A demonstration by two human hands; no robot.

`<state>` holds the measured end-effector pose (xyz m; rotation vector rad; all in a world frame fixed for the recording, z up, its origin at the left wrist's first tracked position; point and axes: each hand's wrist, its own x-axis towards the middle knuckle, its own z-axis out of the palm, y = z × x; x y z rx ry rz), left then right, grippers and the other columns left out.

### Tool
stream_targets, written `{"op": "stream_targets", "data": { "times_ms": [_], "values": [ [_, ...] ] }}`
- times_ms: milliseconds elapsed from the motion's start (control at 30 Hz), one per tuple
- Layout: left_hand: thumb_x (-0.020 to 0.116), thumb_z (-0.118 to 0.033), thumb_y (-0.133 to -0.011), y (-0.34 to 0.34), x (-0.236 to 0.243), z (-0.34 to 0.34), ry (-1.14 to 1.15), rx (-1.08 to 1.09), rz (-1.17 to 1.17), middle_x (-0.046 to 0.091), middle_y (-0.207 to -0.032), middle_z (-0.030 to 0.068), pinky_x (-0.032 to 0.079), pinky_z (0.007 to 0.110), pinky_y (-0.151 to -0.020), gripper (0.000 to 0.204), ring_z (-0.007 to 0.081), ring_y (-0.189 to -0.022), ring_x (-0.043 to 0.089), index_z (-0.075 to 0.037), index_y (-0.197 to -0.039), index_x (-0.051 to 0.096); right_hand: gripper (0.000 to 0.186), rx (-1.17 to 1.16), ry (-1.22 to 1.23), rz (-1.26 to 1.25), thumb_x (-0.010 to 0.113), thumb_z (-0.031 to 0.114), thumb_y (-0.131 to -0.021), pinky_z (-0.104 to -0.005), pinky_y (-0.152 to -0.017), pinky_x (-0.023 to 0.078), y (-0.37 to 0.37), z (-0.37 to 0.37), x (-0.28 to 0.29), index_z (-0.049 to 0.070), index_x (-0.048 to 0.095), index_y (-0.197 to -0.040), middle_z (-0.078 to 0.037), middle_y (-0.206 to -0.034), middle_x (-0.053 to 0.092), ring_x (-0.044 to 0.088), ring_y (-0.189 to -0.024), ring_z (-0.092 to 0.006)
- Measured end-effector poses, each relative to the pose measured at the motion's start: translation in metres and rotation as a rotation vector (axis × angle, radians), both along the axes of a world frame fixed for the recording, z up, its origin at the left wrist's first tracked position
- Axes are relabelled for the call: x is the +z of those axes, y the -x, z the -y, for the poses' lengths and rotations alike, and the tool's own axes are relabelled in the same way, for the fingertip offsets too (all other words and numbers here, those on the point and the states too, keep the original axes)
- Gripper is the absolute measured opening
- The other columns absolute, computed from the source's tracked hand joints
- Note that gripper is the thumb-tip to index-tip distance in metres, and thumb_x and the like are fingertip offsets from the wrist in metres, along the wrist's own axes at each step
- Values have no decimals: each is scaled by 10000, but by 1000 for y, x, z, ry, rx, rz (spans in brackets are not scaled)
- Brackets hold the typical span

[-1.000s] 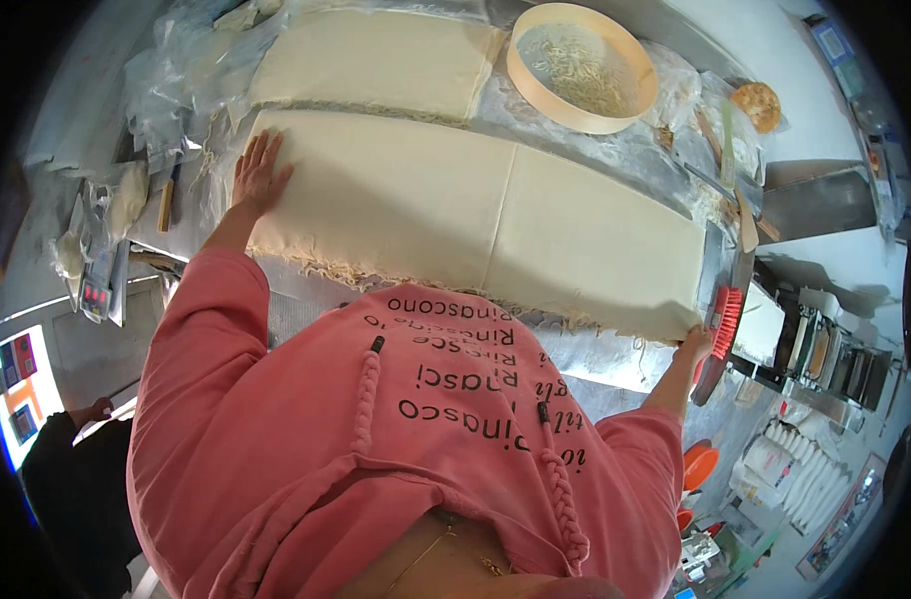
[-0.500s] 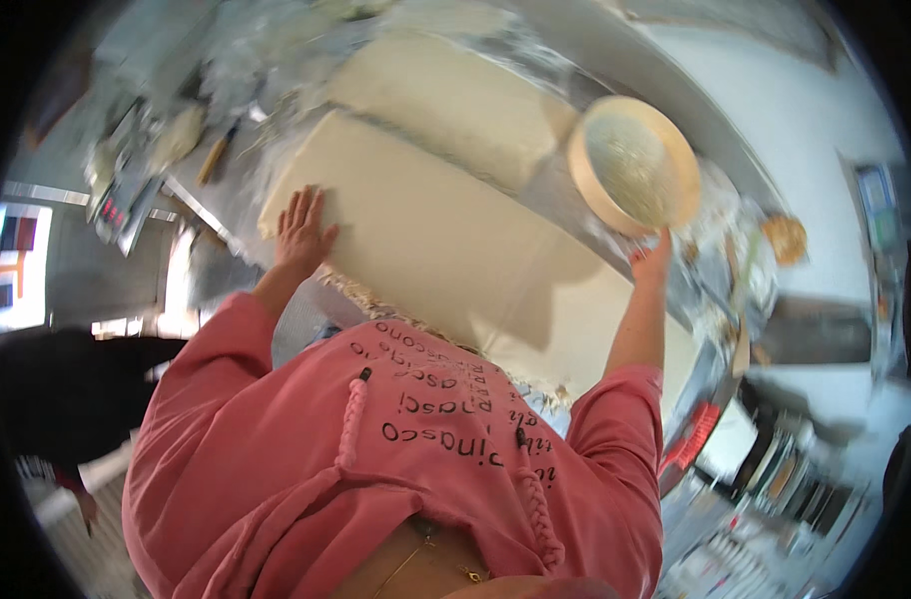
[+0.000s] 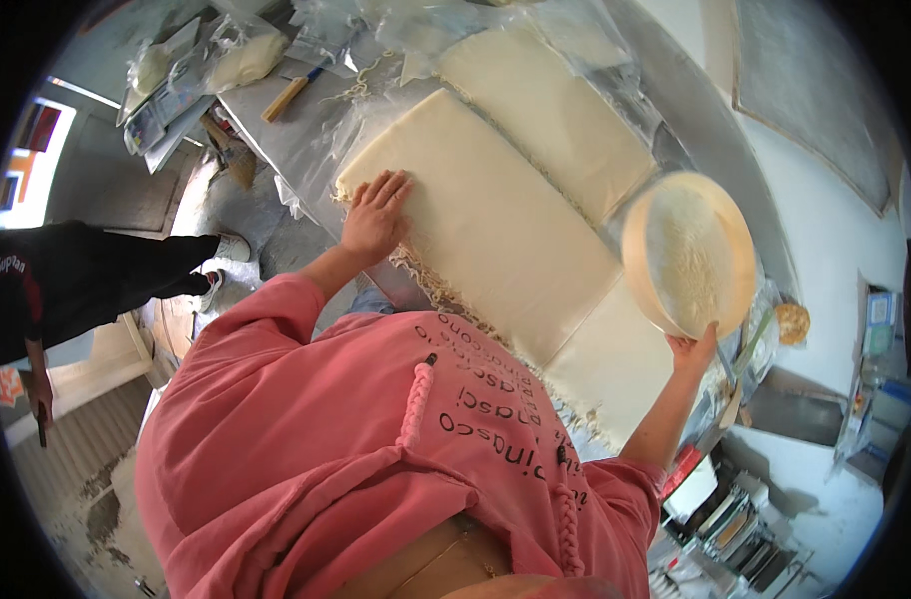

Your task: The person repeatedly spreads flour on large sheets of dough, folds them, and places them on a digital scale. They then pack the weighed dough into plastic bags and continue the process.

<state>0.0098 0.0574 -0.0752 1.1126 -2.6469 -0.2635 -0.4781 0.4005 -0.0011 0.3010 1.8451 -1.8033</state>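
My left hand (image 3: 375,218) lies flat with fingers stretched on the near left corner of a long, pale sheet of dough (image 3: 505,215), whose layers look folded or stacked. My right hand (image 3: 693,349) grips the near rim of a round, light wooden sieve (image 3: 739,265). The sieve is tilted over the dough's far right side, with some pale flour in its mesh. Behind the near sheet lies a second pale dough sheet (image 3: 540,105). Pale noodle-like shreds (image 3: 430,282) hang along the near edge.
A wooden-handled brush (image 3: 288,97) and a digital scale (image 3: 156,118) are at the far left, by plastic bags (image 3: 246,58). A person in black (image 3: 96,285) stands at left. To the right are a round bread-like piece (image 3: 792,323) and a red-bristled brush (image 3: 681,471).
The whole view has swung, so the dough, sieve and both hands appear farther right and lower. The sieve's shadow has left the near sheet. My left hand remains on the dough.
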Motion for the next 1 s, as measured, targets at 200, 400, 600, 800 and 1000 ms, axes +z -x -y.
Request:
{"op": "stream_targets", "data": {
  "times_ms": [200,400,600,800,1000],
  "values": [
    [448,-435,-898,31,40,81,-1052,355,-1104,453,-1291,61,289,324,-1002,540,169,-1171,404,-73,-1299,435,609,304,110,-32,498,520,-836,-500,-751,501,-165,123,-12,126,383,-1286,-108,-1197,522,551,-1024,-300],
    [310,-463,-939,5,64,158,-1058,127,-1022,421,-1341,68,211,362,-1035,551,175,-1249,355,-100,-1350,368,632,240,119,54,489,485,-862,-375,-550,536,-267,202,-13,136,274,-1344,-120,-980,507,574,-751,-250],
    [246,-374,-970,32,32,117,-1124,-364,-1000,324,-1404,107,198,326,-1054,537,209,-1298,293,-28,-1378,278,423,224,22,-66,463,374,-902,-300,-453,472,-300,174,17,173,386,-1267,-83,-818,476,499,-570,-152],
    [261,-446,-948,136,44,28,-1581,-93,-934,248,-1439,107,172,342,-1080,607,215,-1319,239,-31,-1391,237,403,-372,168,17,491,338,-892,-326,-469,504,-254,14,2,92,420,-1203,-107,-849,494,549,-621,-203],
    [402,-443,-918,274,65,-170,-1972,-438,-579,448,-1314,91,251,321,-1045,569,190,-1225,385,-33,-1313,401,508,-620,172,-108,492,400,-882,-394,-540,545,-234,-155,-36,98,334,-1259,-159,-1038,487,575,-775,-308]
  ]
}}
